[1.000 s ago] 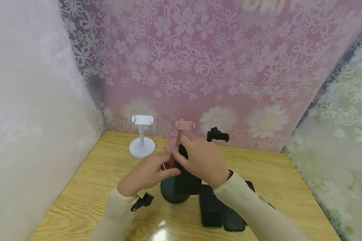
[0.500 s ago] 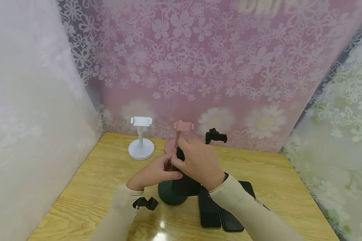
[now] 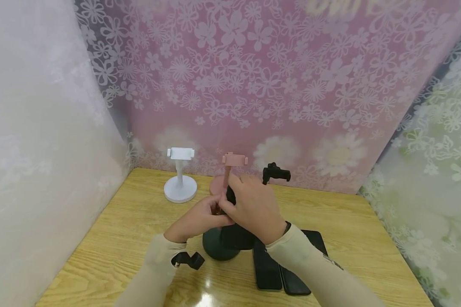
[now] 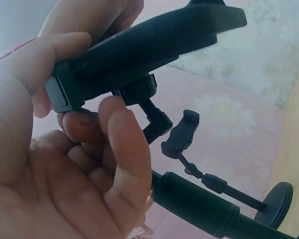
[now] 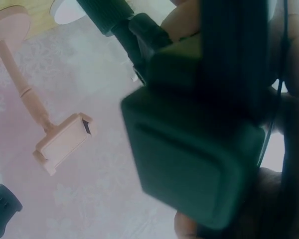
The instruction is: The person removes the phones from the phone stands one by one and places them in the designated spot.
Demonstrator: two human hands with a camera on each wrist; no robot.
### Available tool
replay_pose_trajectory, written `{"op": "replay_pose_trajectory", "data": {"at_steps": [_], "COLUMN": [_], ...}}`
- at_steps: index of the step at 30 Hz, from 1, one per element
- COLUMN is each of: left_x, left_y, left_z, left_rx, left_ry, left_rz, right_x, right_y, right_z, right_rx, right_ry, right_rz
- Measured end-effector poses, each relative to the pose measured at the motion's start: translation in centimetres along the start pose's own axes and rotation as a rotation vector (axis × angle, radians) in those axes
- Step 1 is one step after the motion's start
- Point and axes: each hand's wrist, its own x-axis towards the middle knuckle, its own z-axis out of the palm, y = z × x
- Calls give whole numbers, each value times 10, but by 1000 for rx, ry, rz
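Observation:
In the head view a black phone [image 3: 238, 238] leans at the top of a dark green phone stand, whose round base [image 3: 220, 249] stands on the table. My right hand [image 3: 255, 207] grips the phone and the stand's head from the right. My left hand [image 3: 197, 219] pinches the head's left end. The left wrist view shows my left thumb against the green clamp end [image 4: 64, 89], with the fingers curled beneath it. In the right wrist view the green clamp [image 5: 189, 159] fills the middle, beside the phone's dark edge. Parts of the fingers are hidden behind the phone.
A white phone stand [image 3: 180, 187] and a pink one [image 3: 235, 160] stand behind. A black stand [image 3: 275, 172] is behind my right hand. Several phones [image 3: 268, 268] lie under my right forearm on the wooden table [image 3: 111, 243]. A flowered curtain closes the back.
My left wrist has swung right and slightly up, with its fingers still at the stand's head. The right hand has shifted slightly left, and the phone's lower edge has tipped a little.

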Motion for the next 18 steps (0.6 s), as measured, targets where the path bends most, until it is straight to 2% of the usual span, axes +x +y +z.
{"op": "replay_pose_trajectory", "data": {"at_steps": [6,18], "left_x": [-1,0], "left_y": [0,3], "left_z": [0,2], "left_rx": [-1,-36], "left_ry": [21,10], "left_rz": [-31,-36], "right_x": [1,-1], "right_y": [-2,-2], "right_z": [2,1], "right_rx": [-20,-15], "right_ry": [4,-30], "right_rz": [12,37]}}
